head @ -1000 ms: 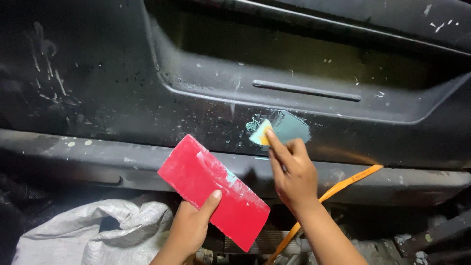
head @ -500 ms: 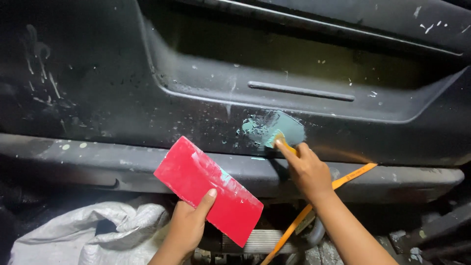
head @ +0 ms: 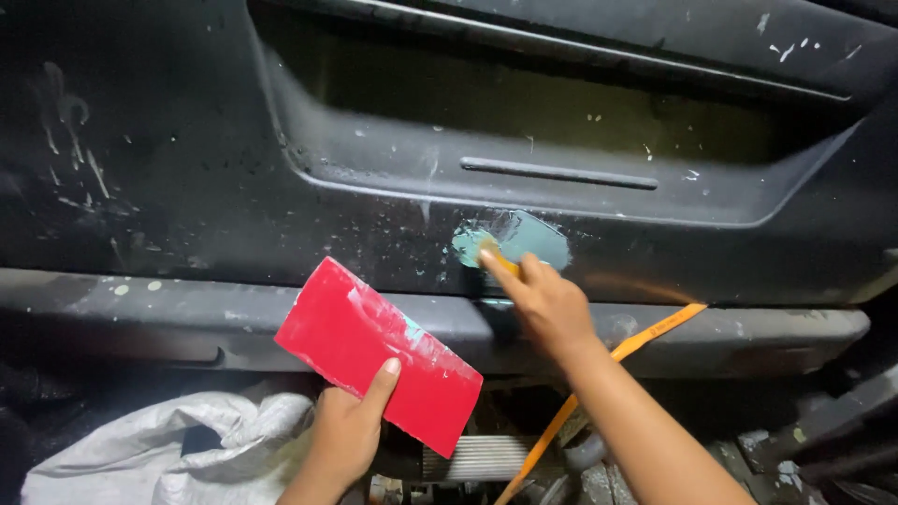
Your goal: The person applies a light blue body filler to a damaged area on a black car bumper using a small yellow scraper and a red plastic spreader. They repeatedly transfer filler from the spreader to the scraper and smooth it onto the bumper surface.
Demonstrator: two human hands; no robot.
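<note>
A dark car bumper panel fills the view. On it lies a pale blue-green patch of filler. My right hand presses a small yellow spreader against the left part of that patch; most of the spreader is hidden by my fingers. My left hand holds a flat red board from below, tilted, with a smear of the same filler on its face.
An orange strap runs diagonally under the bumper's lower lip. A white woven sack lies at lower left. A ribbed metal part and dark machinery sit below the bumper.
My right hand has swept the spreader left and down across the filler patch, which now looks broader. The red board has stayed almost still in my left hand.
</note>
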